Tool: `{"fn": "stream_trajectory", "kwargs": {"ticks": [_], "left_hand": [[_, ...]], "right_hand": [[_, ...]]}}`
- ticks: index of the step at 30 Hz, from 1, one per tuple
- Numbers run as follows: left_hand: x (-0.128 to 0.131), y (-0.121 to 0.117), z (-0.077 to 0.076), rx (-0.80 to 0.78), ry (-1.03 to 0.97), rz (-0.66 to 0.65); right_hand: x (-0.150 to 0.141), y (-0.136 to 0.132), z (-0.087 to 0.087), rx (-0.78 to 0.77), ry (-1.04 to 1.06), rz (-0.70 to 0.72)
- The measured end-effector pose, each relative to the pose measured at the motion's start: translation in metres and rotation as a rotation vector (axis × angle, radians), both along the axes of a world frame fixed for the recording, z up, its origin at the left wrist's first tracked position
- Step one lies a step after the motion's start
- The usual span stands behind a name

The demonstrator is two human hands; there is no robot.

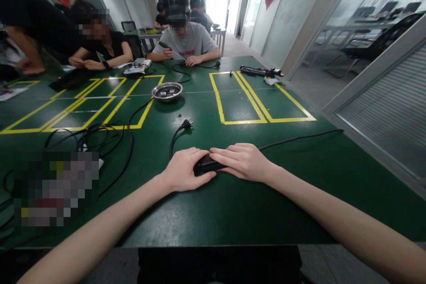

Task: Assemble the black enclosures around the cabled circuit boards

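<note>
Both my hands are on a black power adapter, low over the green table near its front edge. My left hand wraps the left end, thumb on the near side. Across the right end lie the fingers of my right hand, closed on it; much of the adapter is hidden under them. A black cord with a two-pin plug curves out from behind my left hand and rests on the table. Another thin black cable runs off to the right from behind my right hand.
On the left lie tangled black cables and a blurred-out item. A metal bowl holds small metal parts. Yellow tape marks rectangles on the table. A folded black tripod-like item lies far right. Across sits a person with a screwdriver.
</note>
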State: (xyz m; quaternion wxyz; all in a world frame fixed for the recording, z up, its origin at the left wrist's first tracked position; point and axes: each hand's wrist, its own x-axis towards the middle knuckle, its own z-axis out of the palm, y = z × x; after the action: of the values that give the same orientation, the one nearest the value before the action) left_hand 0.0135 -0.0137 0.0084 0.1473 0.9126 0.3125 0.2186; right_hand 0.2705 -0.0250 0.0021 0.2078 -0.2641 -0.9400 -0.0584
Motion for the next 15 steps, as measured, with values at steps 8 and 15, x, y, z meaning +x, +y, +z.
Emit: {"fn": "stream_trajectory", "kwargs": {"ticks": [8,15], "left_hand": [[0.003,0.001,0.007,-0.544,-0.195,0.031],[-0.002,0.002,-0.003,-0.213,-0.142,0.080]], "right_hand": [[-0.002,-0.001,0.002,0.052,0.022,0.011],[-0.008,-0.001,0.000,-0.223,0.127,-0.105]]}}
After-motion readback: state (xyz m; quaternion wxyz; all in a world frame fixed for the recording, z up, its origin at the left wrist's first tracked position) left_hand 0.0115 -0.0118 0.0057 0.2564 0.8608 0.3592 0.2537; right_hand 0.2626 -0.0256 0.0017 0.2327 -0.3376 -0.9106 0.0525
